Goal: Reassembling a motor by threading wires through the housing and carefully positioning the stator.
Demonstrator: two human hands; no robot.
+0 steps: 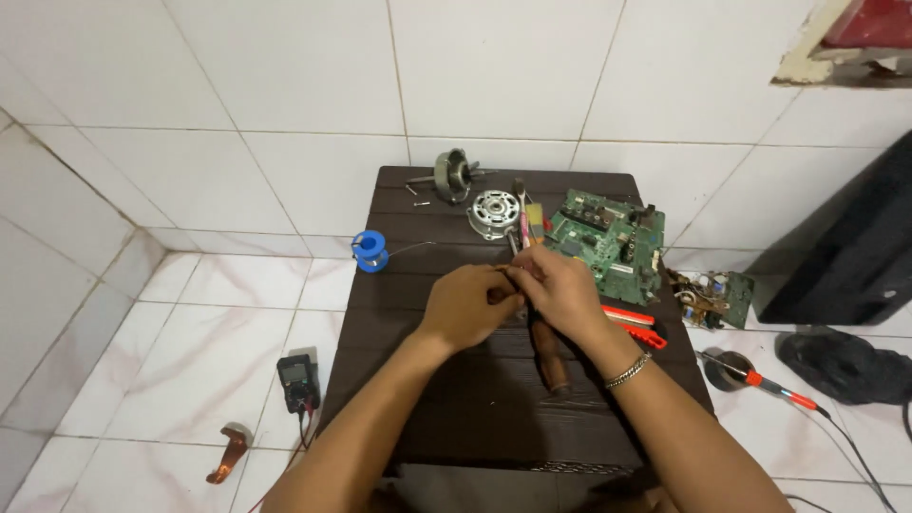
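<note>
Together the left hand [465,306] and right hand [556,285] pinch a small dark part [502,294] above the counter [399,313]; steadier with wrists rested down, probably.

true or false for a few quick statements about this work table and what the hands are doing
1. Both hands, left hand and right hand, meet over the dark table. True.
2. The blue spool lies on the floor. False: it sits on the table's left side.
3. A green circuit board lies right of the hands. True.
4. The multimeter is on the table. False: it is on the floor tiles, left of the table.
5. The right wrist wears a bracelet. True.
</note>
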